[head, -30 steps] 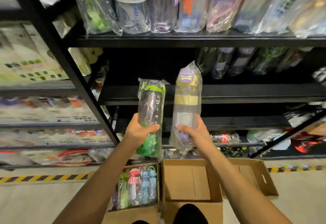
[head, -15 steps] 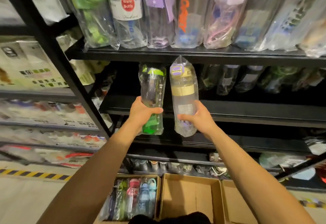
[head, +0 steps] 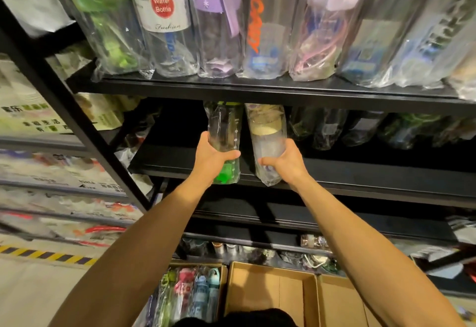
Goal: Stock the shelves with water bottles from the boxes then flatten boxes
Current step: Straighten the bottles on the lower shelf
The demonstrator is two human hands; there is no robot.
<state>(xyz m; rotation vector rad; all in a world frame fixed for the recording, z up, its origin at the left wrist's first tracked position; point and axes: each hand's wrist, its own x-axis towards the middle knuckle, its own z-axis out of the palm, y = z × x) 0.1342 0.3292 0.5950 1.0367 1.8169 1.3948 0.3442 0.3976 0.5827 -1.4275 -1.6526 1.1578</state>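
Observation:
My left hand (head: pixel 211 162) grips a green-capped bottle (head: pixel 225 131) in a clear plastic bag. My right hand (head: pixel 283 162) grips a yellow-banded bottle (head: pixel 268 133), also bagged. Both bottles stand upright side by side, their tops hidden under the upper shelf's edge, their bases over the front edge of the black middle shelf (head: pixel 360 174). To the right on that shelf stands a row of dark bagged bottles (head: pixel 332 128). Below, an open cardboard box (head: pixel 223 271) holds several bagged bottles (head: pixel 190 290).
The upper shelf (head: pixel 257 89) carries a full row of bagged bottles. Two open cardboard boxes (head: pixel 270 290) stand on the floor to the right of the stocked box. A black diagonal brace (head: pixel 64 110) crosses on the left. Yellow-black tape (head: pixel 46 256) marks the floor.
Both hands have lifted the two bottles up and forward, from in front of the lower shelves into the middle shelf opening. The view has tilted up and moved closer.

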